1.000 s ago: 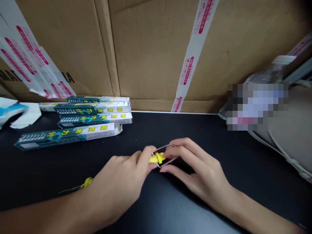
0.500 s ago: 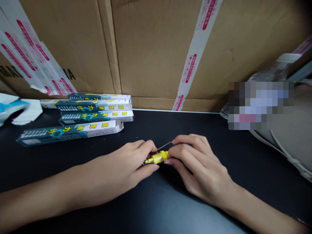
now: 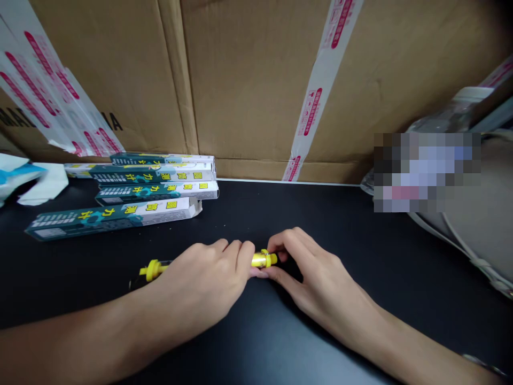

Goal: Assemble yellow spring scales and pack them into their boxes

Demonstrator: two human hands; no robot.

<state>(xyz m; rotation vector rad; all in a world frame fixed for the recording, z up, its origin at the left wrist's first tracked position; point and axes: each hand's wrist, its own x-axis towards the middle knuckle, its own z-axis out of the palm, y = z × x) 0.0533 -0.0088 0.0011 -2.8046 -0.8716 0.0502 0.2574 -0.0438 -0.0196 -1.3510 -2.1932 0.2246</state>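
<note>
Big taped cardboard box across the far side, contents hidden. Black table in front. Grey bag on the right, inside not visible; clear capped bottle by it, partly blurred out, can't tell if full. Far left: small printed boxes side by side; nearest one has a loose flap at its right end, inside can't be seen. Left hand wrapped firmly round the tube's middle; right hand bunched at its right end — can't tell if pinching or just touching. Tube, yellow and clear, lies near centre; probably light, stiff plastic, smooth so a bit slippery, may crack if squeezed hard. Best hold likely mid-barrel — yellow left end looks knobbly, decent second grip.
</note>
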